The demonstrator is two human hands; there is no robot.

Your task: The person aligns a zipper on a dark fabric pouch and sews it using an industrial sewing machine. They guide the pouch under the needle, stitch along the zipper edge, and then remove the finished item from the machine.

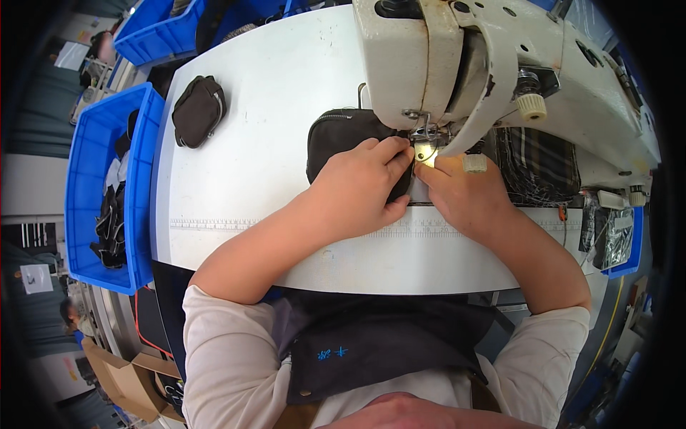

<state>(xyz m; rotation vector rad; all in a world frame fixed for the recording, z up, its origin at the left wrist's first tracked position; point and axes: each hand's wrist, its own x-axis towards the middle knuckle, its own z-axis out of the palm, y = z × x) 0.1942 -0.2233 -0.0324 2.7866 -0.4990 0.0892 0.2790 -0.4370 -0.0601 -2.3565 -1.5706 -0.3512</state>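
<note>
A dark brown zippered pouch (330,145) lies on the white table, its right edge at the needle area of the sewing machine (404,68). My left hand (361,182) rests over the pouch, fingers closed on its edge, with the thumb near its lower right corner. Close beside the presser foot (426,134) is my right hand (468,187), fingers bent by the brass-coloured plate; whether they pinch anything is hidden. A second, smaller brown zippered pouch (199,112) sits apart at the upper left of the table.
At the left edge stands a blue bin (143,193) holding dark and white fabric pieces. More blue bins (161,32) are at the far left. Dark plaid fabric (539,164) lies right of the needle area, under the machine arm. A printed ruler strip (236,224) crosses the table.
</note>
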